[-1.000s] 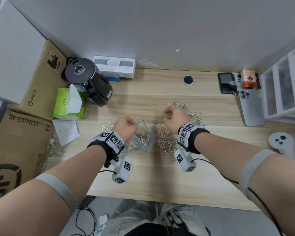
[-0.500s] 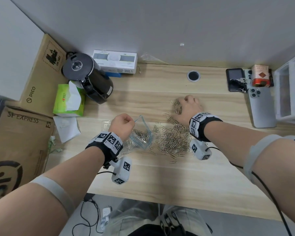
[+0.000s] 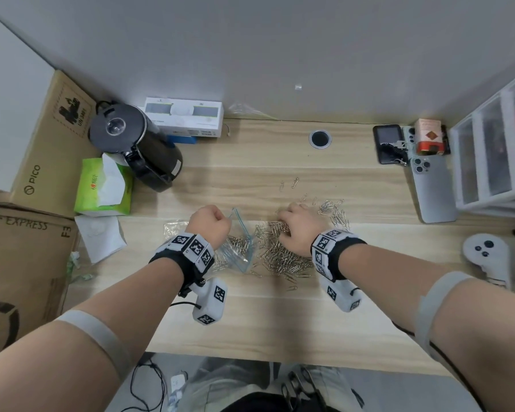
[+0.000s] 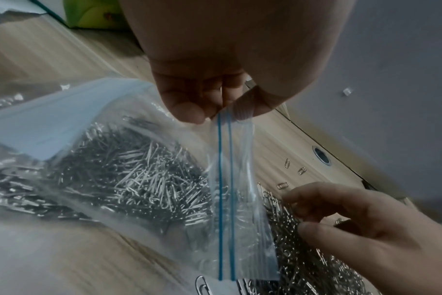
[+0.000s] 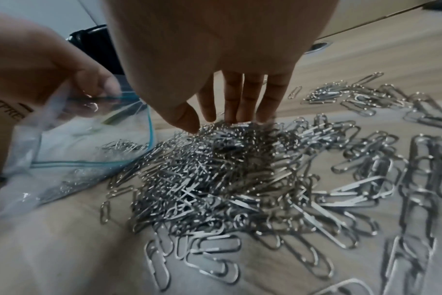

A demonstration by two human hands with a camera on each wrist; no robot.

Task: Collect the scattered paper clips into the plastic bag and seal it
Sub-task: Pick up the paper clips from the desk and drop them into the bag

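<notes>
A clear zip bag with blue seal lines lies on the wooden desk, its mouth facing right and many paper clips inside. My left hand pinches the bag's upper lip and lifts it, so the mouth stands open. A big pile of silver paper clips lies right at the mouth. My right hand is over this pile with its fingers nearly straight, tips touching the clips. A smaller cluster of clips lies farther right.
A black kettle, a green tissue pack and cardboard boxes stand on the left. A phone, a white drawer unit and a white controller are on the right.
My right hand reached out to the far clips on the right, then came back onto the main pile beside the bag mouth. My left hand kept pinching the bag's lip.
</notes>
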